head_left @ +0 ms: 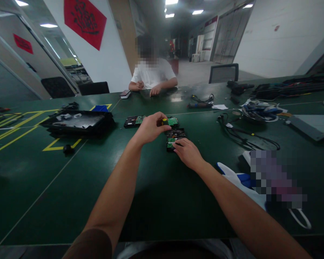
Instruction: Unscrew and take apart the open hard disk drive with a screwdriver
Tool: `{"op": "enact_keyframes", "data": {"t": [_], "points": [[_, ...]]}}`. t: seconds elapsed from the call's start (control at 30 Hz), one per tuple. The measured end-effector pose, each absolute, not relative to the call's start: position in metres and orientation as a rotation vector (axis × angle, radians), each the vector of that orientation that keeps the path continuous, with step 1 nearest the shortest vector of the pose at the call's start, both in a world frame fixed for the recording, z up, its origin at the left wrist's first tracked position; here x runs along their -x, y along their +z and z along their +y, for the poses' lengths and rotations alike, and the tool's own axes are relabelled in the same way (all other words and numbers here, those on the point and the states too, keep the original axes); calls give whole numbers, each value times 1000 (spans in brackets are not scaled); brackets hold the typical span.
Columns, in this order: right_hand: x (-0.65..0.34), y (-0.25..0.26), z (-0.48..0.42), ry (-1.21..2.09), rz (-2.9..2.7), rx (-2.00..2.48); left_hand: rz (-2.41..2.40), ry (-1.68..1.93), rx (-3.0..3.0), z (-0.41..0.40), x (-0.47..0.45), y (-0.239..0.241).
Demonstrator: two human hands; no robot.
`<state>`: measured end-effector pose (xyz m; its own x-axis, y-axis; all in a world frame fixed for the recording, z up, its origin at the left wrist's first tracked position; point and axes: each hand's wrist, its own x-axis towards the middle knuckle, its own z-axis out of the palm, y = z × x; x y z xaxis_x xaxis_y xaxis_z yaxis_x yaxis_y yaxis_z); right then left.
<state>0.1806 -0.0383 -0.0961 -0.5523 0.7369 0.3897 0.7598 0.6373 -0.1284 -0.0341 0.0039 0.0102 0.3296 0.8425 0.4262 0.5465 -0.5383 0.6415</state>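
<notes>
Several hard drives with green circuit boards lie together on the dark green table. My left hand (151, 126) is closed, thumb and fingers pinching what looks like a screwdriver (164, 121) with a yellow-and-black handle; its shaft is hidden. It hovers over the drives, between the left hard drive (133, 121) and a near hard drive (176, 133). Part of another green board (173, 121) shows just behind the fingers. My right hand (188, 153) has its fingertips curled on the near drive's right edge, gripping it against the table.
A black tray (79, 120) with scraps stands at left, a small black knob (68, 149) before it. Black cables (243, 135), a coil of wires (260, 109) and a grey metal case (313, 126) lie at right. A white-and-blue glove (240, 181) rests near my right forearm. A person sits opposite.
</notes>
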Motion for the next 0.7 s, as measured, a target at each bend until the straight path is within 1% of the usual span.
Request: {"op": "enact_keyframes", "data": {"t": [0.7], "points": [[-181, -99, -38, -104, -2447, 1191, 1112, 1002, -2130, 5, 35, 11]]}}
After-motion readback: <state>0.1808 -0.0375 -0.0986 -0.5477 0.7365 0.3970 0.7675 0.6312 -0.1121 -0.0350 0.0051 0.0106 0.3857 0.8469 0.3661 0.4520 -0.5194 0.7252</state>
